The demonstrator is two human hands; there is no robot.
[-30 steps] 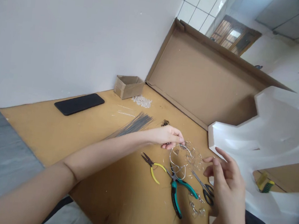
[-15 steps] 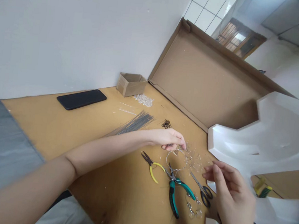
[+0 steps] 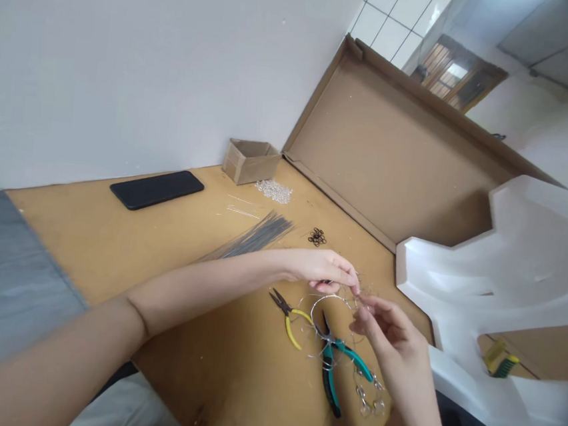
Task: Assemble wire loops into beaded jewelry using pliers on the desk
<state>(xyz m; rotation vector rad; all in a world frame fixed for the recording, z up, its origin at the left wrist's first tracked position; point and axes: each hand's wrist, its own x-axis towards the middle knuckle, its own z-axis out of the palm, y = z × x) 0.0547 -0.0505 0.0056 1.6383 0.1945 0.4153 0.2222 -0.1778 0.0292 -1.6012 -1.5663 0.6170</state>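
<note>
My left hand [image 3: 331,271] reaches across the table with its fingers closed on a thin silver wire piece [image 3: 332,298], which hangs in loops beneath. Close beside it, my right hand [image 3: 388,327] pinches at the wire near the left fingertips; the exact bit between its fingers is too small to make out. Below the loops lie teal-handled pliers [image 3: 331,378] and yellow-handled pliers [image 3: 293,331]. Another wire piece with clear parts [image 3: 369,399] rests right of the teal handles. A small heap of black rings [image 3: 317,237] sits beyond my left hand.
Grey wires [image 3: 256,237], clear beads [image 3: 275,191], a small cardboard box [image 3: 251,163] and a black phone [image 3: 157,189] lie farther back. A large cardboard tray [image 3: 396,143] stands behind. White moulded foam [image 3: 453,276] is at the right.
My right hand has moved left and in to meet my left hand at the wire, and its arm now hides the scissors. The wire loops have shifted slightly.
</note>
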